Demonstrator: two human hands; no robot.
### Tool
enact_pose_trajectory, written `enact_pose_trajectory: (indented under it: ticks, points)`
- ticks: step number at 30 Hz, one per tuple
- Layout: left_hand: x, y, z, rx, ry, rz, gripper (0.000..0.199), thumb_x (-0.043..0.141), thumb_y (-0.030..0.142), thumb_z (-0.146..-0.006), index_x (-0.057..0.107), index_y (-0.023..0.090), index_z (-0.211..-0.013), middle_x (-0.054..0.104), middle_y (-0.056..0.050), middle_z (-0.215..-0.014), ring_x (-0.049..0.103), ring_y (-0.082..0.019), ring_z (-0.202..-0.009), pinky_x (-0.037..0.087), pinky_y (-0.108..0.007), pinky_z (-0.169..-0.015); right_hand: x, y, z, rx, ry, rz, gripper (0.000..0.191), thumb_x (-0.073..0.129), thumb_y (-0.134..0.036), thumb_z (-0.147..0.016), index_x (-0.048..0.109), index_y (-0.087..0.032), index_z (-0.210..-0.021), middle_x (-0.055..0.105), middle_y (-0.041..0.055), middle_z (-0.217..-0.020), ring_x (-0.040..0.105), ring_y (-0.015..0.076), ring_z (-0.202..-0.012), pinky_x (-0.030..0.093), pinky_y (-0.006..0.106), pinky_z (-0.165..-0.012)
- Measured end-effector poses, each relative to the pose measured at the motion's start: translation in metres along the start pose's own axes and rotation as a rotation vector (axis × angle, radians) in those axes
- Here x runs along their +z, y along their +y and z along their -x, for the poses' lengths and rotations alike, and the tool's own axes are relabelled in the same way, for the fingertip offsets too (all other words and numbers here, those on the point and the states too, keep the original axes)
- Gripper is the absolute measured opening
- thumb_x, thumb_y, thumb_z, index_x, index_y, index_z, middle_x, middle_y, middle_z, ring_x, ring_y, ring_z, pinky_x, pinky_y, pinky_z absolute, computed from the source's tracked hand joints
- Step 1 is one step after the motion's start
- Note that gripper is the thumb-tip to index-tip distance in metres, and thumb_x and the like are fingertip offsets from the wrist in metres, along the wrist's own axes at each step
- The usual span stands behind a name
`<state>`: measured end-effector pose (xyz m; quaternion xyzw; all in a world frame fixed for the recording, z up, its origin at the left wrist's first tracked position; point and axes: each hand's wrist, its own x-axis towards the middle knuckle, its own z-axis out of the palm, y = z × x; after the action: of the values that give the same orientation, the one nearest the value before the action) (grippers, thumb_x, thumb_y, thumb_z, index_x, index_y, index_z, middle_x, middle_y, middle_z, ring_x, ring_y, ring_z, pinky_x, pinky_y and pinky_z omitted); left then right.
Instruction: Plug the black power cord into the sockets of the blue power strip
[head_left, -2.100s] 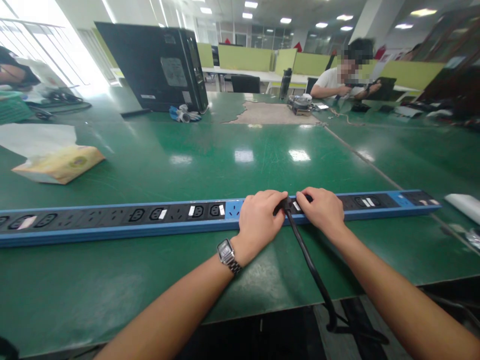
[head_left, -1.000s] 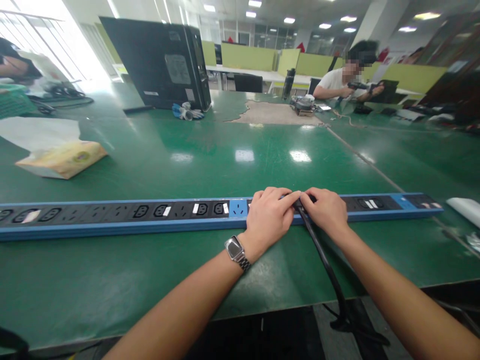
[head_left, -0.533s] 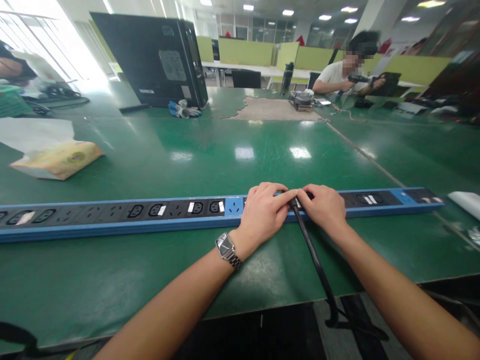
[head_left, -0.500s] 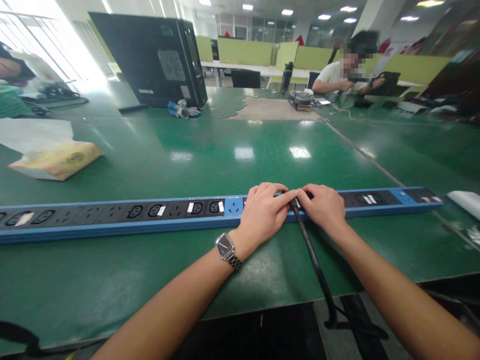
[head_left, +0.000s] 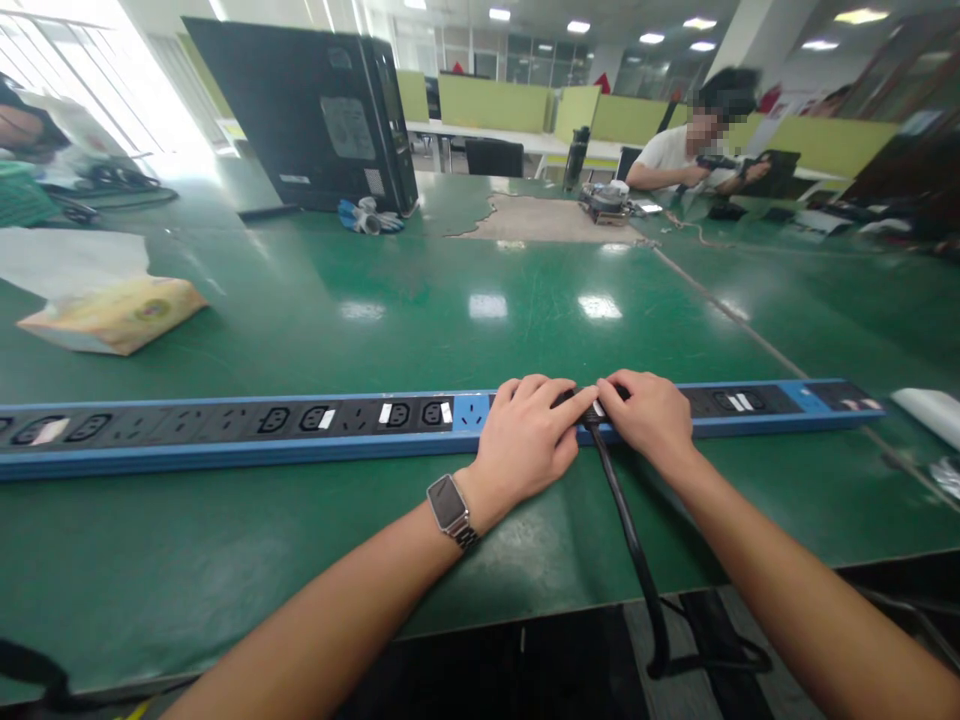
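The cable [head_left: 631, 537] runs from the strip [head_left: 442, 441] over the table's [head_left: 262, 560] near edge. At its upper end the left hand [head_left: 527, 432] and right hand [head_left: 651, 414], farther apart two seconds ago, all but meet on the strip, seemingly working one spot; whether they clamp it, one cannot tell.

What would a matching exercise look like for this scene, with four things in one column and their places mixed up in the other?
Things:
1. power strip
2. watch
3. gloves
4. cable

Places:
A. worn on the left wrist
B. beneath the left hand and right hand
C. running over the near edge of the table
D. by the foot of the computer case

Pairs: 1-B, 2-A, 3-D, 4-C
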<state>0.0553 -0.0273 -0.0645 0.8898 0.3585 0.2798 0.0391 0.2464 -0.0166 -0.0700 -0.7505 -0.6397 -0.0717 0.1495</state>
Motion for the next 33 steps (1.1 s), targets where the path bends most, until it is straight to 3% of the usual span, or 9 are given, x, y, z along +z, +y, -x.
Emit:
enact_pose_trajectory:
  ticks: [6, 9, 13, 17, 20, 23, 26, 30, 33]
  points:
    - [-0.007, -0.004, 0.003, -0.033, -0.017, -0.068, 0.063, 0.062, 0.038, -0.083, 0.042, 0.025, -0.141, 0.056, -0.006, -0.131, 0.046, -0.026, -0.119, 0.032, -0.044, -0.104, 0.002, 0.007, -0.006, 0.031, -0.087, -0.193, 0.038, 0.046, -0.05, -0.085, 0.075, -0.024, -0.087, 0.073, 0.0059, -0.089, 0.063, 0.0218, -0.086, 0.04, 0.03, -0.07]
    - [-0.011, -0.013, 0.006, -0.143, 0.024, -0.172, 0.077, 0.067, 0.054, -0.077, 0.041, 0.017, -0.14, 0.058, -0.012, -0.127, 0.046, -0.03, -0.119, 0.027, -0.049, -0.106, -0.009, 0.008, -0.019, 0.101, -0.208, -0.584, 0.031, 0.055, -0.044, -0.08, 0.073, -0.018, -0.08, 0.073, 0.0069, -0.085, 0.064, 0.0196, -0.083, 0.044, 0.03, -0.073]
    - [-0.01, -0.022, 0.01, -0.157, -0.04, -0.255, 0.07, 0.065, 0.065, -0.073, 0.056, 0.018, -0.123, 0.063, -0.011, -0.116, 0.048, -0.031, -0.116, 0.026, -0.05, -0.106, -0.052, -0.015, -0.04, 0.276, -0.311, -1.102, 0.022, 0.062, -0.035, -0.076, 0.068, -0.014, -0.076, 0.071, 0.0084, -0.078, 0.063, 0.0141, -0.067, 0.046, 0.026, -0.06]
    - [-0.008, -0.022, 0.011, -0.138, -0.058, -0.281, 0.066, 0.066, 0.063, -0.073, 0.057, 0.019, -0.121, 0.066, -0.009, -0.11, 0.051, -0.029, -0.112, 0.026, -0.049, -0.107, -0.082, -0.056, -0.045, 0.044, -0.26, -1.425, 0.029, 0.06, -0.044, -0.078, 0.059, -0.018, -0.065, 0.048, -0.0042, -0.048, 0.039, 0.0067, -0.04, 0.031, 0.022, -0.042]
    - [-0.008, -0.021, 0.01, -0.151, -0.059, -0.277, 0.065, 0.068, 0.063, -0.072, 0.057, 0.018, -0.118, 0.066, -0.009, -0.108, 0.052, -0.029, -0.109, 0.028, -0.049, -0.105, -0.068, -0.079, -0.032, -0.048, -0.243, -1.386, 0.038, 0.058, -0.047, -0.079, 0.051, -0.019, -0.053, 0.032, -0.0073, -0.04, 0.026, 0.0057, -0.036, 0.022, 0.023, -0.04]
    - [-0.008, -0.022, 0.011, -0.167, -0.058, -0.259, 0.061, 0.069, 0.062, -0.072, 0.059, 0.018, -0.113, 0.066, -0.008, -0.107, 0.054, -0.029, -0.107, 0.03, -0.049, -0.103, -0.042, -0.087, -0.012, -0.114, -0.132, -1.192, 0.039, 0.06, -0.042, -0.079, 0.051, -0.018, -0.05, 0.036, -0.0054, -0.043, 0.031, 0.0066, -0.042, 0.026, 0.024, -0.044]
    - [-0.006, -0.022, 0.011, -0.181, -0.063, -0.236, 0.054, 0.069, 0.06, -0.073, 0.06, 0.019, -0.108, 0.067, -0.007, -0.104, 0.055, -0.029, -0.102, 0.035, -0.047, -0.097, -0.03, -0.085, 0.006, -0.227, -0.027, -1.021, 0.039, 0.055, -0.039, -0.083, 0.051, -0.018, -0.051, 0.042, -0.0036, -0.049, 0.038, 0.0082, -0.05, 0.031, 0.024, -0.051]
    - [-0.004, -0.021, 0.011, -0.21, -0.053, -0.232, 0.041, 0.066, 0.054, -0.078, 0.062, 0.018, -0.098, 0.066, -0.008, -0.097, 0.057, -0.027, -0.096, 0.04, -0.043, -0.087, -0.032, -0.08, 0.015, -0.403, -0.108, -0.85, 0.037, 0.054, -0.035, -0.085, 0.05, -0.017, -0.053, 0.046, -0.0033, -0.051, 0.04, 0.0085, -0.052, 0.03, 0.025, -0.054]
    - [-0.005, -0.021, 0.01, -0.214, -0.052, -0.234, 0.044, 0.067, 0.056, -0.076, 0.061, 0.018, -0.099, 0.066, -0.008, -0.096, 0.058, -0.027, -0.095, 0.04, -0.043, -0.086, -0.034, -0.076, 0.01, -0.411, -0.193, -0.886, 0.034, 0.055, -0.036, -0.084, 0.053, -0.017, -0.056, 0.049, -0.0031, -0.054, 0.041, 0.0088, -0.055, 0.031, 0.024, -0.055]
